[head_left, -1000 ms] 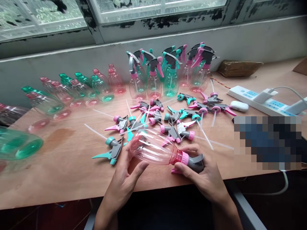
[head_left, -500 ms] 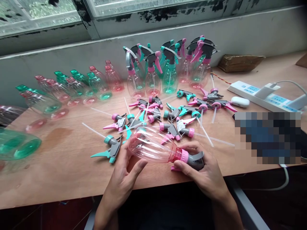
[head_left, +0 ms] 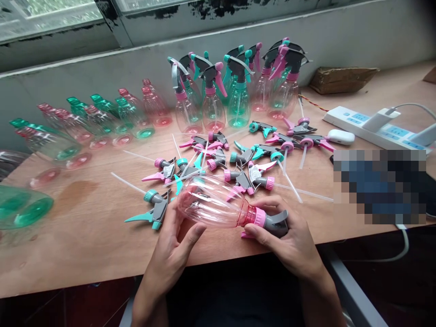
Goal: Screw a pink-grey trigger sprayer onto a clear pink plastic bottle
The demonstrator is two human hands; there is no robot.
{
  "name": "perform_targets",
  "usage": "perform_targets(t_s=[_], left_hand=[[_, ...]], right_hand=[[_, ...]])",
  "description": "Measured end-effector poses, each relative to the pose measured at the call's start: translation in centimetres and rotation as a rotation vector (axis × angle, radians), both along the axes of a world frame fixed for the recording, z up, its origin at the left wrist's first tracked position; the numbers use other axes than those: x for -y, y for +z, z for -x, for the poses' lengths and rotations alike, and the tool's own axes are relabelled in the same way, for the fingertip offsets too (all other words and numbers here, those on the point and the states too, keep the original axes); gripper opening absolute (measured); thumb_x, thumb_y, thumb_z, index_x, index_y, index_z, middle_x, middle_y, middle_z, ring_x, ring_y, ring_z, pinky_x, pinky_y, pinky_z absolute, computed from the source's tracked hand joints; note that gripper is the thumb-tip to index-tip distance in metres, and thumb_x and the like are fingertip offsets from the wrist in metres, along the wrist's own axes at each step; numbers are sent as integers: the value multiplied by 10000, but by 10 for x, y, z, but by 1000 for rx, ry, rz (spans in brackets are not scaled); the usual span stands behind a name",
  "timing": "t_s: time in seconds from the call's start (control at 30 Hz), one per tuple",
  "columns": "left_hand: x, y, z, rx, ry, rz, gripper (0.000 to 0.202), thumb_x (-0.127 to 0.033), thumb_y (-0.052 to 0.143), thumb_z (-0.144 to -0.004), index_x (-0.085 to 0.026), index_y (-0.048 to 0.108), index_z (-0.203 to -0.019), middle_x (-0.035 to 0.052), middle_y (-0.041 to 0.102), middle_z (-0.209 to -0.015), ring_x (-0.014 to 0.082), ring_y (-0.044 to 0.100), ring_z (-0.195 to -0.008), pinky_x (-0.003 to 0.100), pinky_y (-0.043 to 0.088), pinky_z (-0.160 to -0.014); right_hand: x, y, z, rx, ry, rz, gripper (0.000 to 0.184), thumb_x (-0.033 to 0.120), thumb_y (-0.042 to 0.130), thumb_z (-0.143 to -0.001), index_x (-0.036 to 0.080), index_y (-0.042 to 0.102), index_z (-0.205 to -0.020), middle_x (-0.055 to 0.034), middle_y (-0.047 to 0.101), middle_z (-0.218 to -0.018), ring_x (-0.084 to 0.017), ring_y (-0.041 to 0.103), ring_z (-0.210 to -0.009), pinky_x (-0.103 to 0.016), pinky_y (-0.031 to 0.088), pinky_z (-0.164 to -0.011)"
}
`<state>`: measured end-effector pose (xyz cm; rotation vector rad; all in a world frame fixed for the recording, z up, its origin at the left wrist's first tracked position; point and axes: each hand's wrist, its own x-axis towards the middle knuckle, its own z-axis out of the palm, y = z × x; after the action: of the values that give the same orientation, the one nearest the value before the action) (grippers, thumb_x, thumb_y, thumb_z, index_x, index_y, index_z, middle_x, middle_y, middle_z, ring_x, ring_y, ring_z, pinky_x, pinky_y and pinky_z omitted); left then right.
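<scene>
A clear pink spray bottle lies sideways between my hands, above the front of the table. Its base rests in my left hand, whose thumb is raised along the near side. My right hand is closed round the neck, thumb against the pink collar of the grey spray head. Part of the trigger is hidden by that hand. Just left of my left hand lies a loose teal-and-grey spray head with its tube. Several more loose pink spray heads and teal ones are scattered beyond the bottle.
Along the wall stand several finished-looking spray bottles with heads on. Open pink and green bottles stand to the left, and a large green bottle is nearer. A power strip, white case and brown block are at right.
The view has shifted slightly, so the table things appear a little higher and further left. Both hands keep the same hold on the pink spray bottle.
</scene>
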<state>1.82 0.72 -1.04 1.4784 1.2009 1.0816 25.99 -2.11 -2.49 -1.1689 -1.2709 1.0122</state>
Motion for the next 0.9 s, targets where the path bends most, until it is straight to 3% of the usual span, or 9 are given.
perform_targets(t_s=[0.27, 0.57, 0.9], left_hand=[[-1, -1, 0, -12, 16, -14, 600, -425, 731, -993, -333, 521, -1547, 61, 502, -1702, 317, 435, -1601, 431, 412, -1302], [-1, 0, 0, 0, 21, 1, 622, -431, 741, -983, -305, 517, -1550, 82, 490, -1708, 337, 414, -1610, 466, 394, -1314], [-1, 0, 0, -11, 5, -3, 607, -418, 731, -996, -323, 503, -1551, 66, 469, -1723, 302, 426, -1607, 434, 394, -1315]], right_hand=[[-2, 2, -1, 10, -11, -54, 274, 343, 886, -888, 280, 716, -1094, 16, 795, -951, -180, 790, -863, -273, 637, -858], [-1, 2, -1, 7, -11, -43, 286, 351, 883, -888, 266, 715, -1103, 5, 799, -931, -189, 787, -832, -283, 636, -817], [-2, 0, 0, -1, -4, -53, 303, 355, 886, -887, 261, 713, -1117, -9, 799, -942, -203, 796, -843, -287, 640, -769]])
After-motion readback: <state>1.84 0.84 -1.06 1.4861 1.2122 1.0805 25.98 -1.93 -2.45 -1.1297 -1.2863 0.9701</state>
